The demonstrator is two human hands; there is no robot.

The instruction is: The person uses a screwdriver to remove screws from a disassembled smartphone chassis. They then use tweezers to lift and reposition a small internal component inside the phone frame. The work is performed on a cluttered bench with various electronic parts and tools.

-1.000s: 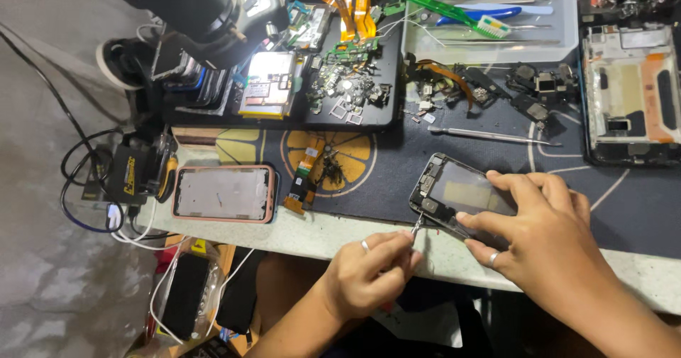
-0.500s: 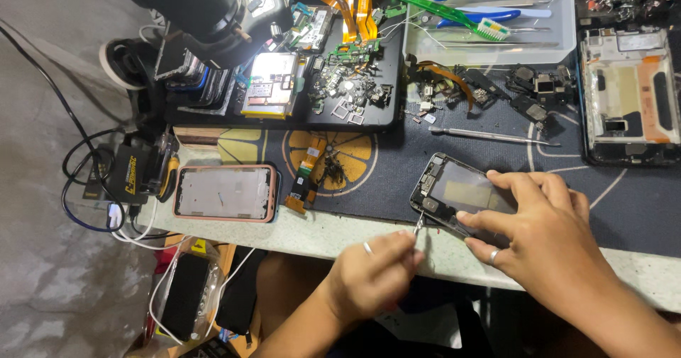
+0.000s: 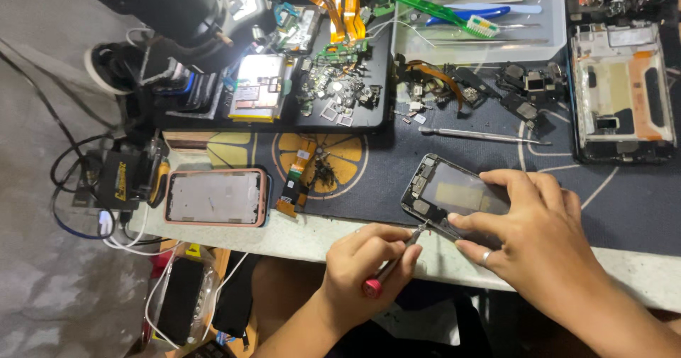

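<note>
Presently the opened phone (image 3: 454, 196) lies tilted on the dark work mat (image 3: 624, 209), its lower corner just reaching the mat's near edge, where the pale bench edge (image 3: 305, 232) begins. Right hand (image 3: 535, 241) lies over the phone's right and lower side, fingers spread and pressing it down; a ring shows on one finger. Left hand (image 3: 369, 262) is clenched around a thin screwdriver (image 3: 394, 262) with a red end cap; its tip meets the phone's lower left corner, right at the mat's edge.

Relative to the phone:
- Left of it, well apart: pink-rimmed phone frame (image 3: 215, 197), flat on the bench edge. Between the two, an orange flex strip (image 3: 294, 180) on a lemon-slice print.
- Above it, near: a long metal tool (image 3: 482, 136) lying crosswise, with bare mat between it and the phone.
- Upper right: a stripped phone chassis (image 3: 621, 92), apart from the right hand.
- Above, further: a white tray (image 3: 482, 35) with a green toothbrush (image 3: 440, 10), and loose small parts (image 3: 496, 88) below the tray.
- Upper left: a black tray of boards and shields (image 3: 312, 74), under the microscope head (image 3: 177, 10).

Open room: bare mat to the right of the right hand and the pale bench strip below the phone.
</note>
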